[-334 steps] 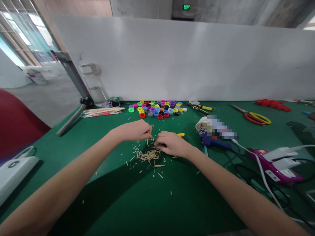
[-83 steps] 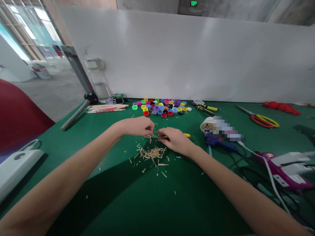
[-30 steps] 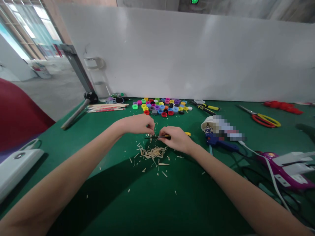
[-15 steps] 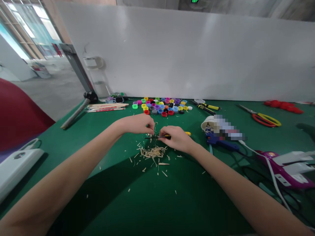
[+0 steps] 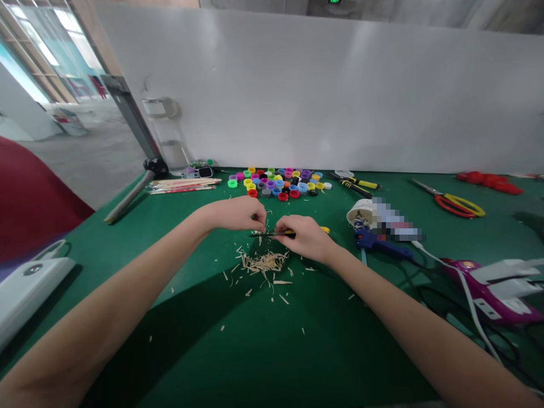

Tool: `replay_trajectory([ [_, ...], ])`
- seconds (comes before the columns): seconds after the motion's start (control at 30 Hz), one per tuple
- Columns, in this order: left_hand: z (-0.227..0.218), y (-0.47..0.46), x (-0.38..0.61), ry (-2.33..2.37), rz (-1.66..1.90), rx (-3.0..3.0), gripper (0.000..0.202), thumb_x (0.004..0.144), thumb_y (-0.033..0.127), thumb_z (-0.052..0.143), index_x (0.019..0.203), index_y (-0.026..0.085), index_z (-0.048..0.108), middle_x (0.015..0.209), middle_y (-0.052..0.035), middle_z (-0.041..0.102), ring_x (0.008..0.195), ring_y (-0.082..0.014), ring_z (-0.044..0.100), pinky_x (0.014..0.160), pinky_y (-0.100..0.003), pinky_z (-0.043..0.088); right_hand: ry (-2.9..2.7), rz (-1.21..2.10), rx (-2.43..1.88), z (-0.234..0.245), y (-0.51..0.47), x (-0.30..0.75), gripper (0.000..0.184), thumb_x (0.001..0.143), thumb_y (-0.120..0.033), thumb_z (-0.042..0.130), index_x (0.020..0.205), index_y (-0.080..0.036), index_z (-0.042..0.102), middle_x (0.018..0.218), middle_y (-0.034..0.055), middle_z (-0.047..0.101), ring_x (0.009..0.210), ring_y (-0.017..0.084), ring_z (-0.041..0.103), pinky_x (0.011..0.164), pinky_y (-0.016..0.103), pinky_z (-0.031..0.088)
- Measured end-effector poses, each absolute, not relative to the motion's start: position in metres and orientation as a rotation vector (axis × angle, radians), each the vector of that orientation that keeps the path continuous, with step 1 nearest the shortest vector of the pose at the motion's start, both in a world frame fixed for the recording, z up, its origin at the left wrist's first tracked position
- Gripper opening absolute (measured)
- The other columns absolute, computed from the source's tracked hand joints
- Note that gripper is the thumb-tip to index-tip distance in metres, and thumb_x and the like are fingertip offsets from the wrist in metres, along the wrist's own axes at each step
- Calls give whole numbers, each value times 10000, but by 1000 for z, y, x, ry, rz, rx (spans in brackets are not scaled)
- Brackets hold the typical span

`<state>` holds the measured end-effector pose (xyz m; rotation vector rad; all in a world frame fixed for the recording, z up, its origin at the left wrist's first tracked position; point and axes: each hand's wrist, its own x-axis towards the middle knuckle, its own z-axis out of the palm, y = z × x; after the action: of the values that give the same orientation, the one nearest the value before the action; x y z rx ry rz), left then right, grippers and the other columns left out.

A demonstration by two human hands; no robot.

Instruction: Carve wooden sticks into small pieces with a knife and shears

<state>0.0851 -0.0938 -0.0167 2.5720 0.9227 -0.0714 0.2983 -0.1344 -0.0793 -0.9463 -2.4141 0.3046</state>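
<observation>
My right hand [image 5: 306,238] is closed around a utility knife [image 5: 325,229] with a yellow handle. Its dark blade points left, toward the fingertips of my left hand. Just left of it, my left hand [image 5: 244,213] is closed in a pinch; what sits between those fingers is too small to make out. Beneath both hands lies a pile of thin wood shavings [image 5: 266,262], pale tan, with loose slivers scattered around it on the green table [image 5: 263,351].
Colourful bottle caps [image 5: 278,184] spread along the back, beside wooden sticks [image 5: 185,186] at left. To the right are pliers [image 5: 355,184], a blue glue gun [image 5: 382,245], scissors [image 5: 454,203] and a purple power strip [image 5: 501,294] with cords. A white box-shaped device [image 5: 36,294] stands at left.
Both hands keep nearly the same place over the shavings. My left fingers have shifted very slightly; the knife remains in my right hand.
</observation>
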Motion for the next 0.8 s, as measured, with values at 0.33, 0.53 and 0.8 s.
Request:
replay_trajectory([
  [0.33,-19,-91,85,927,-69,2577,279,803,428,502,768,191,646,795,-38,644,660,-126,536,582,-260,370,-2463,292,-912,-81,-133,299,51,818,-232,571,837,-185,567,785,13,623,735,129,545,647,252,379],
  [0.53,-15,-95,87,939,-69,2580,263,796,406,505,725,185,630,739,-27,622,613,-117,508,558,-257,356,-2429,318,-928,-82,-133,299,57,824,-242,565,844,-188,566,806,21,630,746,135,551,656,257,380],
  [0.8,-14,-97,88,919,-68,2565,250,792,390,504,704,183,613,739,-25,613,610,-114,504,550,-253,357,-2431,292,-933,-83,-132,299,44,822,-234,567,841,-195,564,799,17,631,744,139,553,642,255,376],
])
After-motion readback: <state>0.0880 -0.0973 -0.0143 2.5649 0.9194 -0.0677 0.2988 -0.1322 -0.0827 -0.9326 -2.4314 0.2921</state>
